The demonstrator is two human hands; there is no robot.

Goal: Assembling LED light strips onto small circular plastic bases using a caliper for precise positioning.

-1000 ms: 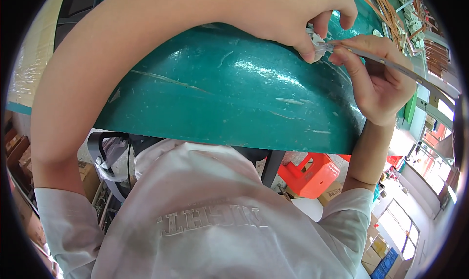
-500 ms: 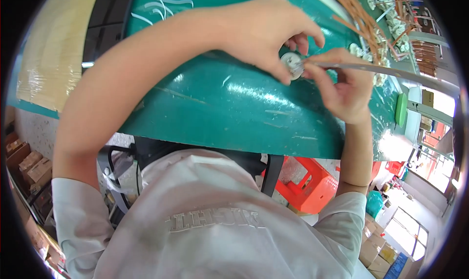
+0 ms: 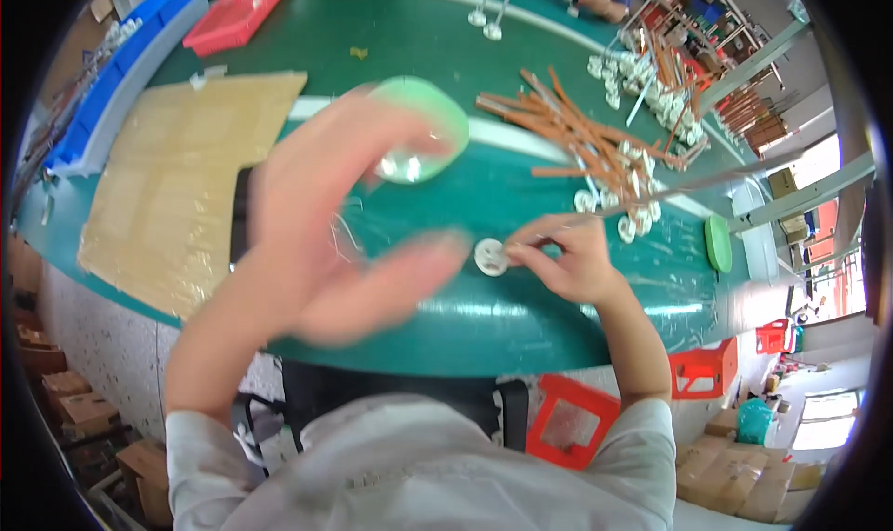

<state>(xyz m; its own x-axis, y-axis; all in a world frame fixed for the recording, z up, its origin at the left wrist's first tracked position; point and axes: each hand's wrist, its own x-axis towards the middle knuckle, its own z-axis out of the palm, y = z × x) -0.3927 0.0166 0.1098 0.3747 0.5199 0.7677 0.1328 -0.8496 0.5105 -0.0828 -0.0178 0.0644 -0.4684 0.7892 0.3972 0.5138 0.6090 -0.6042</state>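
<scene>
the big green table [image 3: 409,29] is below. the left hand [image 3: 296,224], all blurry, is spread wide and empty. the right hand [image 3: 572,257] has finger and thumb pinched together. a thin strip [image 3: 716,179] runs right from there. the little round white disc [image 3: 491,258] is in that pinch, over the table.
</scene>
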